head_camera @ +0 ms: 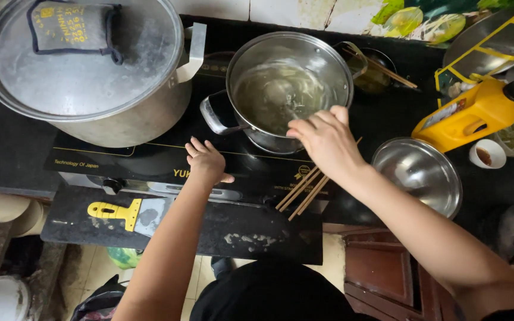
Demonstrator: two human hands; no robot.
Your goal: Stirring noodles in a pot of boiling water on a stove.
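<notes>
The right hand [326, 141] grips a pair of wooden chopsticks [302, 194] at the rim of the steel pot [290, 89] on the black cooktop [150, 157]. Their long axis runs diagonally, the free ends pointing down-left toward the person and the other ends hidden behind the hand. The left hand [206, 160] rests flat and empty, fingers spread, on the cooktop's front edge.

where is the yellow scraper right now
In the head view the yellow scraper lies low on the left, on the dark board before the stove, just below the left hand.
</notes>
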